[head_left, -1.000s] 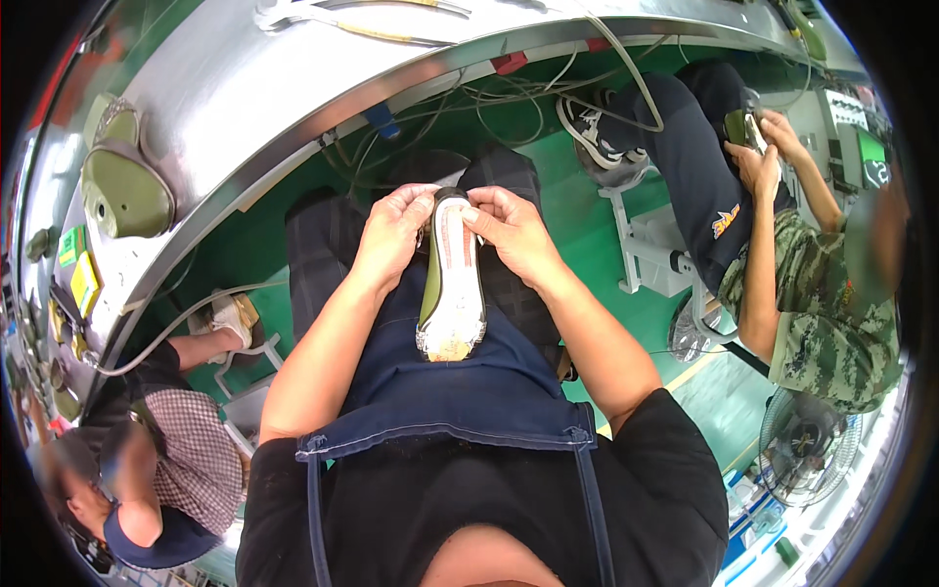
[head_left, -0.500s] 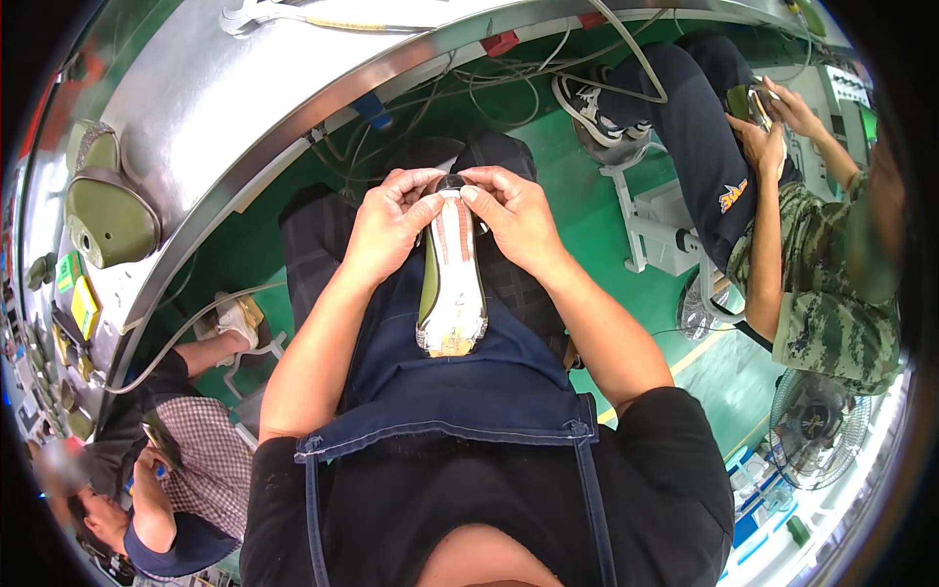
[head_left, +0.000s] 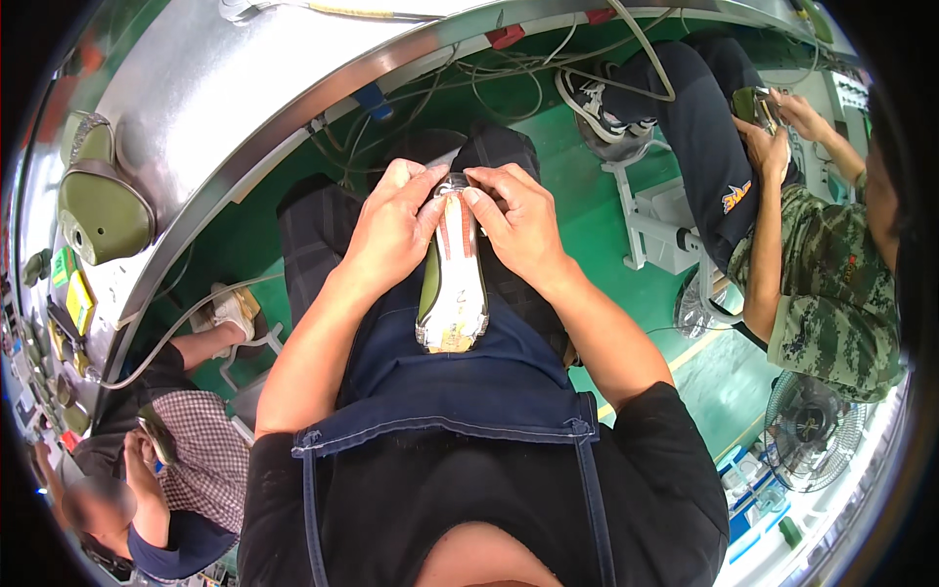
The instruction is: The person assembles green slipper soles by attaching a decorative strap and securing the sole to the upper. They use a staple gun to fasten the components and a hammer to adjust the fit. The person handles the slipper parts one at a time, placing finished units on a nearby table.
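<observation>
A half-made shoe [head_left: 456, 279] lies bottom up across my lap, on the dark blue apron [head_left: 391, 357]. Its underside is mostly white, with reddish-brown strips near the far end and green upper material along the side. My left hand [head_left: 396, 217] pinches the left of the shoe's dark far end, thumb on the underside. On the opposite side, my right hand [head_left: 520, 217] grips that same end, its thumb also pressed onto the underside. Both sets of fingers are bent around the edge, and their tips are partly hidden.
A metal workbench [head_left: 245, 88] curves along the front and left, bearing green shoe pieces [head_left: 106, 210], a yellow box [head_left: 80, 301] and a tool [head_left: 323, 10]. Cables [head_left: 509, 73] hang beneath. Co-workers sit left and right, the right one holding a green shoe [head_left: 753, 108]. A fan [head_left: 812, 430] stands at right.
My hands stay at the shoe's far end, with the left hand's fingers and thumb slightly shifted. The shoe barely moves. At left, the co-worker's hands and held piece have moved.
</observation>
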Action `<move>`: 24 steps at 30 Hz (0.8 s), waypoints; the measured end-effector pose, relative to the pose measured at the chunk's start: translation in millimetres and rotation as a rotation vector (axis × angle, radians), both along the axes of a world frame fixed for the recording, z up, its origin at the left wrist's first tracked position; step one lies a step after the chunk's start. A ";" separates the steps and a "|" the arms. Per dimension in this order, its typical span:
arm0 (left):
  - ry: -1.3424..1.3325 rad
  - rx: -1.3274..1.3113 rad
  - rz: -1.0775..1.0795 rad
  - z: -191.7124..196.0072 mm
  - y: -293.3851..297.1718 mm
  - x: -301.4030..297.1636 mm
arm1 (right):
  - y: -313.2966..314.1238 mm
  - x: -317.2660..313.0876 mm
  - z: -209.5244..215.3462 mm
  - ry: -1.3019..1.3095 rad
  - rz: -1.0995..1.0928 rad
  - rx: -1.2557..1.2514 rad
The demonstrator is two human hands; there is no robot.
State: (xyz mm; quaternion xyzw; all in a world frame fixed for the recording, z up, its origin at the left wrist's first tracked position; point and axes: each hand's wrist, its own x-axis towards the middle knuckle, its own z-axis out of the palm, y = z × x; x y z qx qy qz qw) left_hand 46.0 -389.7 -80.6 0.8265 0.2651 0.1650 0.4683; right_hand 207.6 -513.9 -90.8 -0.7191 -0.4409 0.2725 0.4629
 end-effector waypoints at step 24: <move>-0.003 0.137 0.117 -2.5 -1.7 10.9 | 14.9 -0.9 7.9 -0.041 -0.028 -0.056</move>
